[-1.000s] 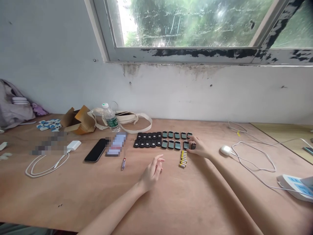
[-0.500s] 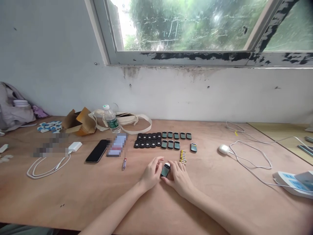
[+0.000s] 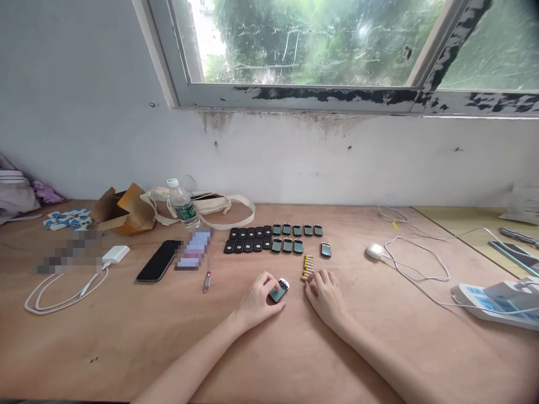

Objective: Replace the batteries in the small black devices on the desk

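My left hand point(image 3: 257, 300) is closed around the edge of a small black device point(image 3: 278, 290) with a grey-green screen, which it holds tilted just above or on the table. To the right, my right hand point(image 3: 327, 297) rests on the table with bent fingers, its fingertips at the near end of a row of small yellow-and-silver batteries point(image 3: 309, 265). What its fingertips pinch, if anything, is hidden. Beyond the hands, several like devices point(image 3: 287, 245) lie in two rows beside several black covers point(image 3: 248, 245). One more device point(image 3: 325, 250) lies apart on the right.
A small screwdriver point(image 3: 207, 281) and a black phone point(image 3: 159, 261) lie to the left. Farther back stand a water bottle point(image 3: 183, 206) and an open cardboard box point(image 3: 126, 210). On the right are a white cable point(image 3: 442, 269) and a power strip point(image 3: 484, 300).
My right hand has let go of the device and moved right to the batteries. My left hand keeps the device, now turned more to the right. The view has shifted slightly.
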Available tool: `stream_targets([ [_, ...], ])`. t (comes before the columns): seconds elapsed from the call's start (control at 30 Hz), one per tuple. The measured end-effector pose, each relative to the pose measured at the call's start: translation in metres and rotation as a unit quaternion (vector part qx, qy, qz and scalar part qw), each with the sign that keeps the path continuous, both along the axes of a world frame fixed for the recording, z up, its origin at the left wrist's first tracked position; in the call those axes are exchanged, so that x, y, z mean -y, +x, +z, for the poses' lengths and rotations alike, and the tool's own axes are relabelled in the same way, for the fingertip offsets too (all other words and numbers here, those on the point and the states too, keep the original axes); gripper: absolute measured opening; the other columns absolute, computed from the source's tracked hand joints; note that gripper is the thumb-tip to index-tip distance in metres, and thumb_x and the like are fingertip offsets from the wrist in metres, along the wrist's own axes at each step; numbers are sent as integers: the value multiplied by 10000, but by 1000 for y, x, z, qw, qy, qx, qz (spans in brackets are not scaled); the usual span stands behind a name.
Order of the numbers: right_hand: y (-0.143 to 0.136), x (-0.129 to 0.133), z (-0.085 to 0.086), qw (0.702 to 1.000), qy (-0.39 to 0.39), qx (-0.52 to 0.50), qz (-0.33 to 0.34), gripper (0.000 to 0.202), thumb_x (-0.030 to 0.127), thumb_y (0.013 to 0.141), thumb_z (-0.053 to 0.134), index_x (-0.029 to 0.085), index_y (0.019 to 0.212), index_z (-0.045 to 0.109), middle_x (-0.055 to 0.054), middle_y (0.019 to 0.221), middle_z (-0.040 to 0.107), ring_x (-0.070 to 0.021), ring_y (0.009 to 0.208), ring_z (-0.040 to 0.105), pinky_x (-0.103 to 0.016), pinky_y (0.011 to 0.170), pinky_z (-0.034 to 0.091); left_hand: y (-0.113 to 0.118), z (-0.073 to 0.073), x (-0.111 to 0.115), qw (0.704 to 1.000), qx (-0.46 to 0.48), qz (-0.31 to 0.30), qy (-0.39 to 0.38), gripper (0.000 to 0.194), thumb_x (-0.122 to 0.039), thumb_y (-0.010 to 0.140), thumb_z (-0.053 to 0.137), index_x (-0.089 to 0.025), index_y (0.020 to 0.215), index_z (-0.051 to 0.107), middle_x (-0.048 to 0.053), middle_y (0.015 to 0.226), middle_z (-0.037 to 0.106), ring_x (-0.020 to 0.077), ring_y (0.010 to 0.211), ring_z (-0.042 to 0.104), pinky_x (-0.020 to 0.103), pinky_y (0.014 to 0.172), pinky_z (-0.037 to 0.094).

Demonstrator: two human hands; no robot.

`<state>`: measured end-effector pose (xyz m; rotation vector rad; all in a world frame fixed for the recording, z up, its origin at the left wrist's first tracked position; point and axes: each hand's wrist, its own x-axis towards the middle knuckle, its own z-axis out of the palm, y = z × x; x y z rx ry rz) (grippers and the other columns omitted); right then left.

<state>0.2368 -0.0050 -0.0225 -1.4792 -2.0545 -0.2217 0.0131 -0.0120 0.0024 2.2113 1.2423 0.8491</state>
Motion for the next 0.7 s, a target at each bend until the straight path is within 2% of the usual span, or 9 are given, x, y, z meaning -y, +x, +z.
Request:
stream_targets([
  [0.17,0,-2,-2,1000,-16,-14,-6,73,207,839,487,194,786,534,-63,788,550,-220,769,481,-339,715,418,-3,-6,-5,999,22,-37,6,71,-195,773,645,-196,844,635,43,988,635,187,951,587,305,859,485],
  [0.3,1,1,-3,999,-27,-22,-5,155,260,876,467,205,745,531,-64,783,565,-219,768,510,-330,686,431,-9,-15,-10,998,30,-59,11,97,-206,790,646,-208,873,697,53,1086,654,195,989,606,334,891,497],
  [0.47,0,7,1,989,-78,-123,31,202,324,907,433,211,796,557,-52,788,588,-192,727,554,-303,631,449,-13,-17,-11,997,33,-66,21,151,-235,801,646,-228,931,723,62,1075,647,189,983,605,332,875,512],
  [0.57,-3,7,5,953,-159,-248,64,213,382,890,476,206,858,590,-26,716,603,-163,632,556,-286,596,463,-12,-16,-12,997,29,-70,21,159,-249,818,633,-241,948,723,58,1041,647,183,959,602,320,846,517],
  [0.7,-12,5,10,868,-262,-405,121,266,433,848,548,187,911,628,-54,841,681,-180,748,627,-296,681,507,-11,-15,-11,996,28,-81,16,155,-249,825,627,-240,947,722,59,1030,646,182,944,601,311,822,517],
])
